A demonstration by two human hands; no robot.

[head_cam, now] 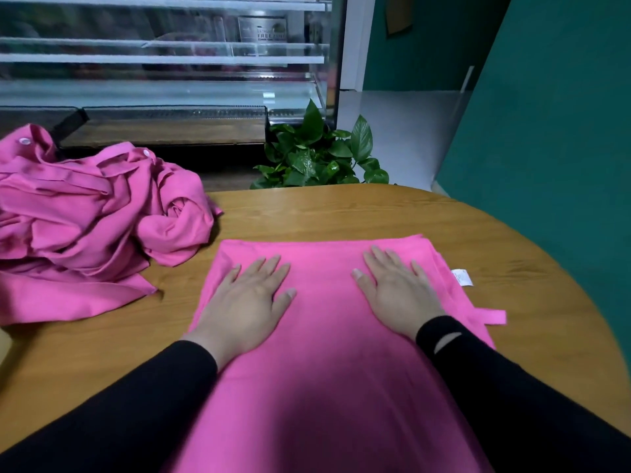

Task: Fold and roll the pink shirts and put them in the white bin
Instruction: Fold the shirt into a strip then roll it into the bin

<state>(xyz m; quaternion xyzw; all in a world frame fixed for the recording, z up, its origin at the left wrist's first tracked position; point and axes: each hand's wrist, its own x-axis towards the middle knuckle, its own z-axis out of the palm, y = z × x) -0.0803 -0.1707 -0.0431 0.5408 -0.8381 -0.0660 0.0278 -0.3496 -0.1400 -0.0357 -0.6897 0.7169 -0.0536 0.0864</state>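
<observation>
Pressing pink shirt (324,336); white label (462,277) writing unreadable.

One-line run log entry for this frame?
phase: flattening | left hand: flat on spread pink shirt | right hand: flat on it | crumpled pink shirt pile: left | white bin: unseen

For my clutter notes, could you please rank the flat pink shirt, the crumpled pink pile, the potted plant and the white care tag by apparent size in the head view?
1. flat pink shirt, though it lies nearest the camera
2. crumpled pink pile
3. potted plant, farther away
4. white care tag
</observation>
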